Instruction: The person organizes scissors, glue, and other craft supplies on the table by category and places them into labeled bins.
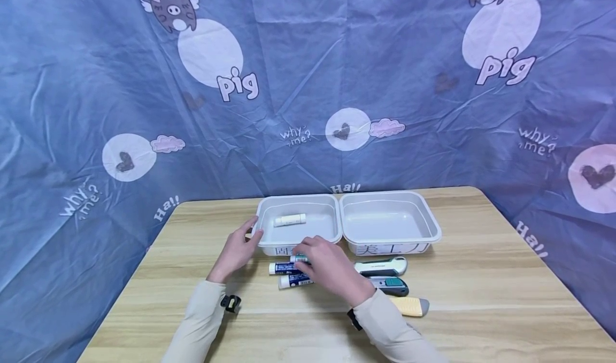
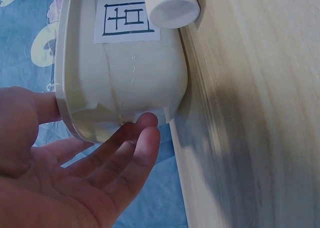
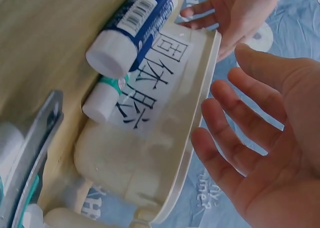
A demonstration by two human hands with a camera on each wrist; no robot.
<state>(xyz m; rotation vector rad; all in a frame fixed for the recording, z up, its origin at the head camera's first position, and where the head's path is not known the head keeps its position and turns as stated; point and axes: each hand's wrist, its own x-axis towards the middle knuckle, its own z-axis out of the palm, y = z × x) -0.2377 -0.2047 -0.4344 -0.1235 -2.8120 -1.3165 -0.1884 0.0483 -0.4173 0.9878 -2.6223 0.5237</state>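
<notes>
Fingers on your right hand [image 1: 332, 267] are spread, holding nothing, right by three glue sticks [image 1: 284, 268]. Your left hand [image 1: 237, 252] has its fingers apart too, touching the bin labelled 固体胶 [image 1: 317, 228], a white glue stick [image 1: 290, 219] inside. Other bin [image 1: 390, 226] reads 美工刀, three utility knives [image 1: 382, 267] out front. Wood-grain table [image 1: 486, 277], blue cloth backdrop [image 1: 298, 74] saying "pig", "why me?", "Ha!!"
</notes>
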